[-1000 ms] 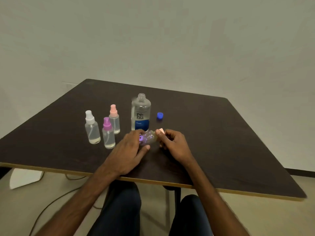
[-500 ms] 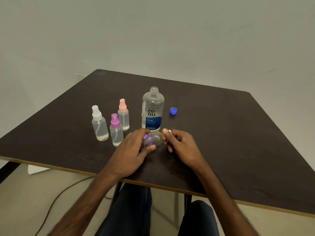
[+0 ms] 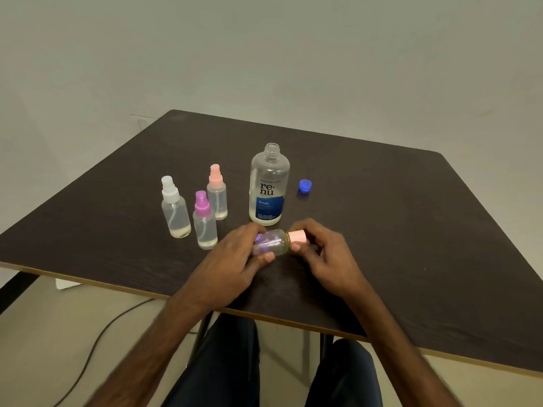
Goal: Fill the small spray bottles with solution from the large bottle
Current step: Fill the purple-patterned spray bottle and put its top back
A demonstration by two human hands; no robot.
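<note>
A small clear bottle with purple print (image 3: pixel 271 242) lies on its side between my hands, just above the table. My left hand (image 3: pixel 235 259) grips its body. The fingers of my right hand (image 3: pixel 326 254) pinch its pink cap (image 3: pixel 297 237). Behind them the large clear bottle with a blue label (image 3: pixel 269 186) stands upright with its neck uncapped. Its blue cap (image 3: pixel 305 185) lies on the table to its right. Three small spray bottles stand at the left: a white-topped one (image 3: pixel 174 208), a purple-topped one (image 3: pixel 204 221) and a pink-topped one (image 3: pixel 216 193).
Everything sits on a dark wooden table (image 3: pixel 411 230) whose near edge runs just in front of my wrists. My knees are under it. A cable (image 3: pixel 97 339) trails on the floor at the left.
My hands stay on the small bottle and its cap while my view shifts; the pink cap now shows more plainly between my right fingers.
</note>
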